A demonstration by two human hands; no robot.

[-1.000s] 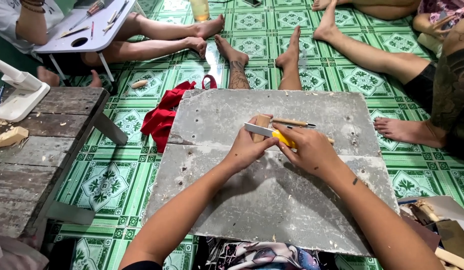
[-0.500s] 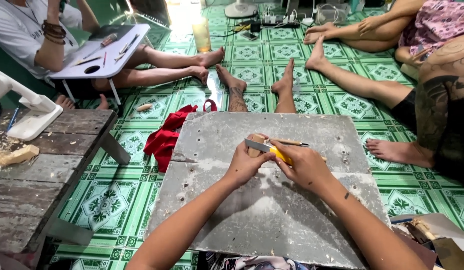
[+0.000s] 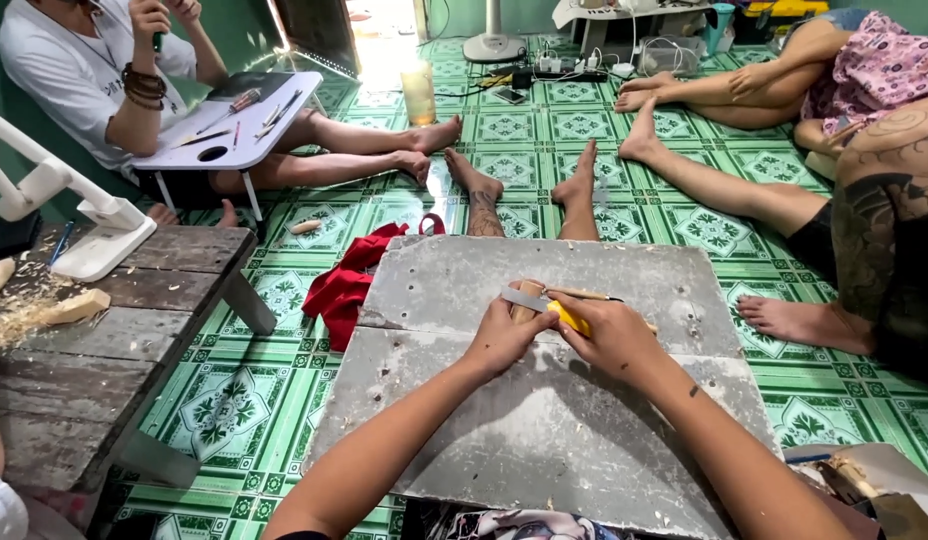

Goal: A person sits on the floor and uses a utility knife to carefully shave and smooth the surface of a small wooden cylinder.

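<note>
Here left hand (image 3: pixel 504 335) grips wood piece (image 3: pixel 527 300), mostly hidden; right hand (image 3: pixel 609 335) clenches yellow-handled knife (image 3: pixel 544 303).

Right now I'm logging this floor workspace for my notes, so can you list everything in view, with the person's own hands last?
Grey board: one, grey, across the person's lap.
Yellow-handled knife: one, metal blade, yellow handle, in the right hand.
Small wood piece: one, tan, under the left hand.
Pencil: one, tan, on the board beyond the hands.
Red cloth: one, red, on the floor left of the board.
Wooden bench: one, weathered grey, far left, with wood shavings.
White lap table: one, white, upper left, over a seated person's legs.
Tiled floor: green patterned.
Other people: several, seated around.
Left hand: on the wood piece.
Right hand: gripping the knife.
</note>
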